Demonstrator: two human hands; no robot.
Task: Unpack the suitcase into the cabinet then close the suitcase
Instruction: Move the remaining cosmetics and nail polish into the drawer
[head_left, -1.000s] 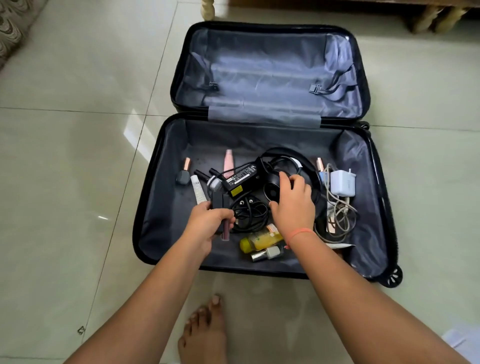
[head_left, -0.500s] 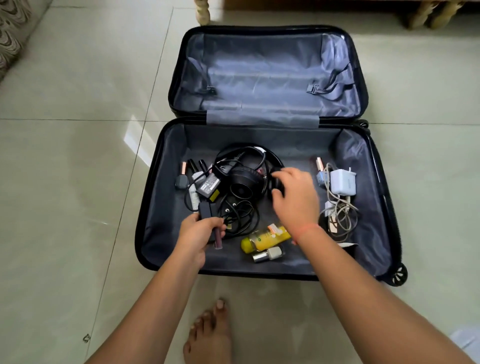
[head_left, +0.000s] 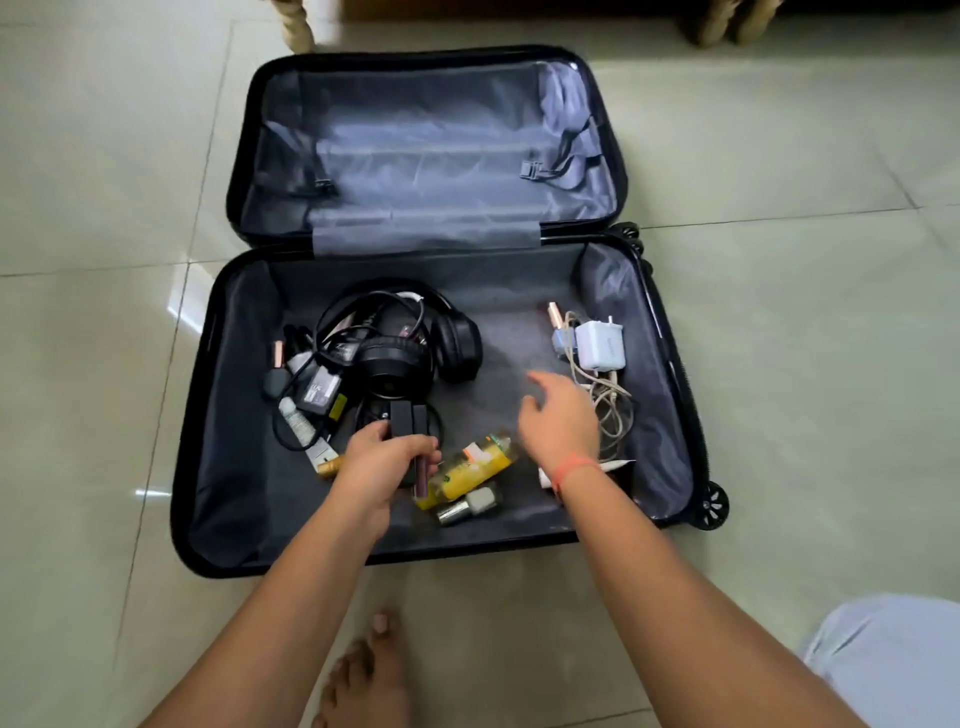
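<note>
Over the near half of the open suitcase (head_left: 228, 441), our left hand (head_left: 384, 462) grips a black plug (head_left: 408, 418) and a dark tube (head_left: 422, 475); our right hand (head_left: 561, 426) hovers open, empty. Just beyond it, rightward, lies the white charger (head_left: 600, 345), its cable (head_left: 613, 410) trailing toward us.

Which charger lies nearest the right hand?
The white charger, just beyond the right hand; the black adapter lies at the left, beside the headphones.

Pale glossy tile floor (head_left: 78, 364). Open black suitcase (head_left: 441, 156) lies flat at centre, lid toward 12 o'clock. Bare foot (head_left: 363, 675) at 6. Turned wooden leg (head_left: 297, 26) at 11; further legs (head_left: 727, 21) at 1.
</note>
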